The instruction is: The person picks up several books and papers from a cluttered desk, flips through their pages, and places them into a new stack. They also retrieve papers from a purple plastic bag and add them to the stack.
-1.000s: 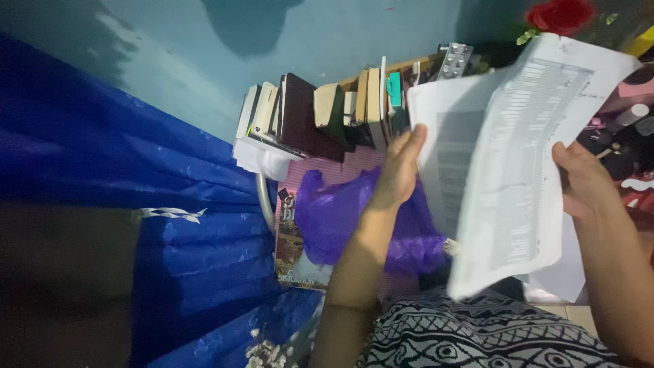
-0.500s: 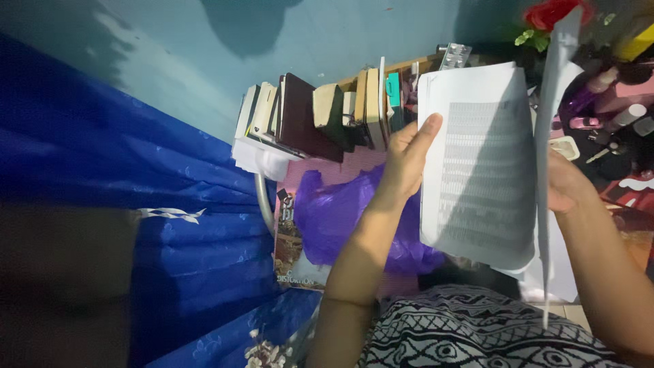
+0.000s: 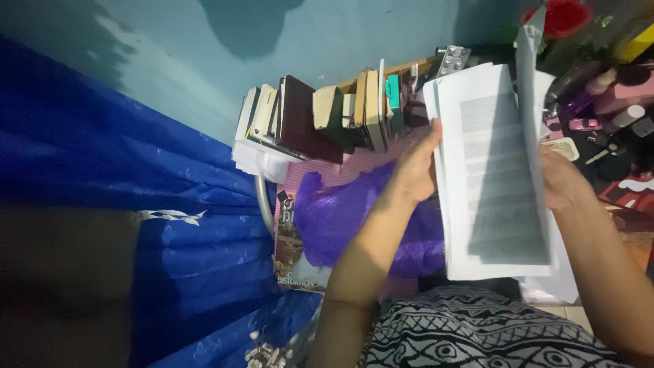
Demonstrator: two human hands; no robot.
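Note:
I hold a stack of white printed sheets (image 3: 494, 177) up in front of me with both hands. My left hand (image 3: 417, 169) grips the stack's left edge, thumb up along the paper. My right hand (image 3: 562, 180) holds the right side, mostly hidden behind the pages. One loose sheet (image 3: 530, 102) stands nearly edge-on along the right of the stack, folded over toward it. The top page shows a grey block of dense print.
A row of upright books (image 3: 320, 116) stands against the teal wall. Below it lie a purple plastic bag (image 3: 340, 218) and a magazine (image 3: 289, 249) on a pink surface. A blue curtain (image 3: 157, 204) fills the left. Bottles, a red flower (image 3: 562, 15) and small items crowd the right.
The large sheet that was spread open toward the right has swung over onto the stack and now stands edge-on. My left hand has shifted slightly right with the pages.

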